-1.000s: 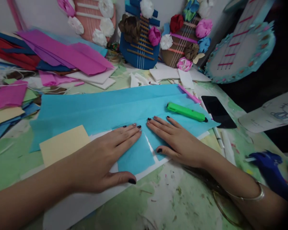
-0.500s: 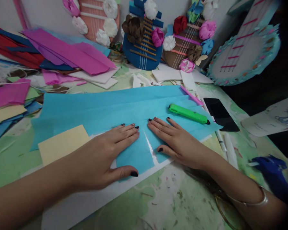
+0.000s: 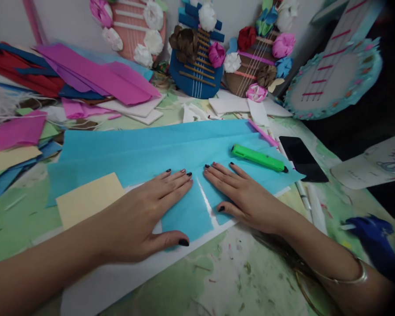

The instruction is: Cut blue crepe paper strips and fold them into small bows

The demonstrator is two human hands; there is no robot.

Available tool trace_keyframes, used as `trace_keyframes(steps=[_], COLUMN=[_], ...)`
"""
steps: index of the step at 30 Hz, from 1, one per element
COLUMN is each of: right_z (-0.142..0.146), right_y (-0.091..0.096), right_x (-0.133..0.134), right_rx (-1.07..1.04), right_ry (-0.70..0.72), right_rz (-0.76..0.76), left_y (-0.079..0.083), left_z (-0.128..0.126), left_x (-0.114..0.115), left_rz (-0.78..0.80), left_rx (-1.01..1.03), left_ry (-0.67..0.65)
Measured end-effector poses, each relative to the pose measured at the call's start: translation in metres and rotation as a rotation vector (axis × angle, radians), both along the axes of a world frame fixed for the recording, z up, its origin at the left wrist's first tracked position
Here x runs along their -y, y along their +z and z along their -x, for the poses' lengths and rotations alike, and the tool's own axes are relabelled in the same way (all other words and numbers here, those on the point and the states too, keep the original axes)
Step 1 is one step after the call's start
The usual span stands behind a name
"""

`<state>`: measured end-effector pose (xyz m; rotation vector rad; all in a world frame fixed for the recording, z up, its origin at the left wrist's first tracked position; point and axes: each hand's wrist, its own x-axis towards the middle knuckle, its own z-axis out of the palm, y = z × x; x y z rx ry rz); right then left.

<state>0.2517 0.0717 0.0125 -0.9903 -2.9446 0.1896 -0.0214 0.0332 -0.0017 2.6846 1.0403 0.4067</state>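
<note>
A wide sheet of light-blue crepe paper (image 3: 145,149) lies across the table, with a slit at its near edge where white shows through. My left hand (image 3: 151,210) rests flat on the paper left of the slit, fingers stretched out and thumb apart. Right of the slit, my right hand (image 3: 240,195) also presses flat, its fingers spread. Under the blue paper is a white sheet (image 3: 118,285), visible along the front. A green utility knife (image 3: 258,158) lies on the paper beyond my right hand. Beside my left forearm sits a cream paper piece (image 3: 88,197).
Paper-decorated model guitars (image 3: 195,74) stand against the wall. Pink and other coloured papers (image 3: 98,74) are heaped at the left. On the right are a black phone (image 3: 303,158), a white cup (image 3: 375,162) and a blue glue gun (image 3: 371,237).
Both hands stay flat in the same places on the blue paper. The whole view has shifted very slightly.
</note>
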Motion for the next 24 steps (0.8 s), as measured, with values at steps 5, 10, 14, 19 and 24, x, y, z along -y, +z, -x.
trace_keyframes(steps=[5,10,14,19,24], right_z=[-0.0007,-0.0006,-0.0017,-0.0028,-0.0019], right_y=[-0.0009,0.0008,0.0008,0.0005,0.0016], right_x=[-0.0004,-0.0007,-0.0014,-0.0025,-0.0020], right_rx=[-0.015,-0.027,-0.022,-0.041,-0.003], right_ry=[-0.003,-0.018,-0.012,-0.009,-0.008], right_rz=[0.006,0.024,0.037,0.045,0.041], left_y=[-0.0005,-0.0010,-0.0008,-0.0004,-0.0003], left_z=[-0.0001,0.0014,0.0028,0.0037,0.0027], left_x=[-0.0004,-0.0020,-0.0019,-0.0034,-0.0035], left_rz=[-0.019,0.033,0.056,0.046,0.031], left_rx=[-0.069,-0.083,-0.042,-0.008,-0.009], left_ry=[-0.013,0.017,0.014,0.008,-0.003])
